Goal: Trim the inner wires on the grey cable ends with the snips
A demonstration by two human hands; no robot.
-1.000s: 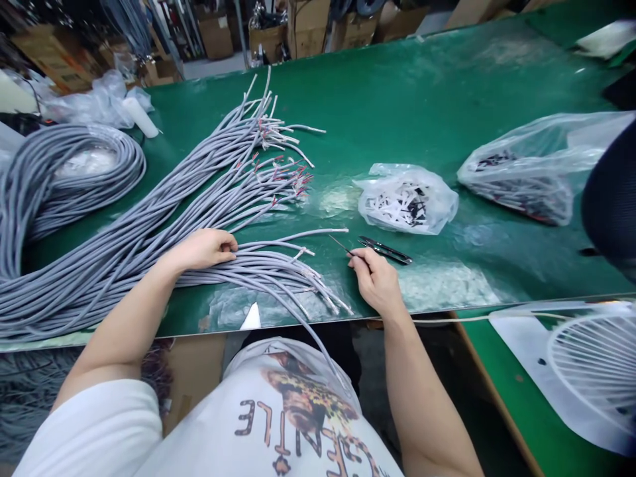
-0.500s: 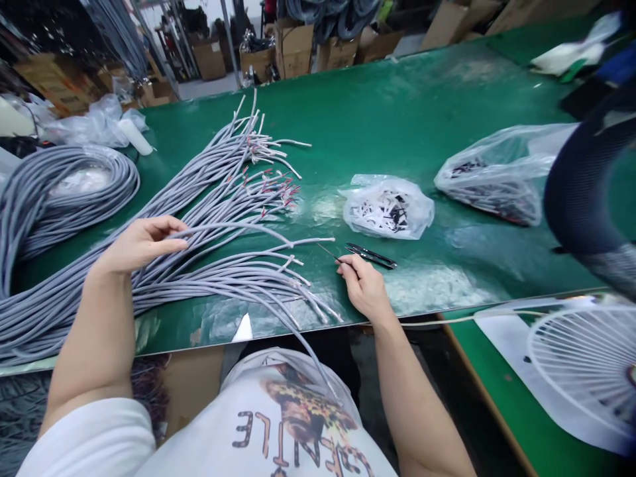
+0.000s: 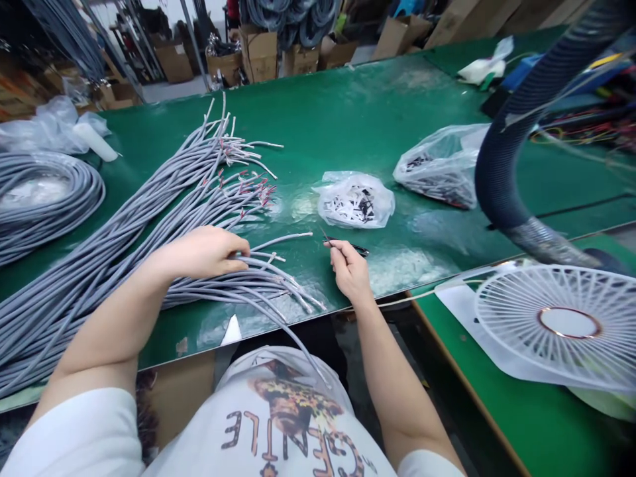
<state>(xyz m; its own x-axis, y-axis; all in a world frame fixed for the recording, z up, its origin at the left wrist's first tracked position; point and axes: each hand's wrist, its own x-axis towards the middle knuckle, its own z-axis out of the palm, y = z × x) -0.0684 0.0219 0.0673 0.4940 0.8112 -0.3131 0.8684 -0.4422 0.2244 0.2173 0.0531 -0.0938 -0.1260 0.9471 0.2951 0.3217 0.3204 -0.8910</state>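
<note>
Grey cables (image 3: 144, 205) lie in long bundles over the left of the bench, with stripped ends pointing right. Some ends show red and white wires (image 3: 248, 185). My left hand (image 3: 211, 252) lies over the nearer bundle, its thumb and fingertips closed around a grey cable; the fingers' undersides are hidden. In my right hand (image 3: 350, 268) is a thin, dark, pointed tool (image 3: 326, 234), pinched with its tip up and left. Just behind that hand lies a black slim tool (image 3: 360, 250), partly covered. One cable (image 3: 305, 351) hangs over the bench edge against my shirt.
A plastic bag of small black and white pieces (image 3: 355, 202) sits beyond my right hand. Farther right are a fuller bag (image 3: 440, 165), a dark flexible hose (image 3: 501, 165) and a white fan (image 3: 561, 324). Coiled cable (image 3: 50, 199) lies at far left.
My left hand has moved right along the cables towards their ends. My right hand still pinches the thin tool. The view has turned right, showing more of the hose and fan.
</note>
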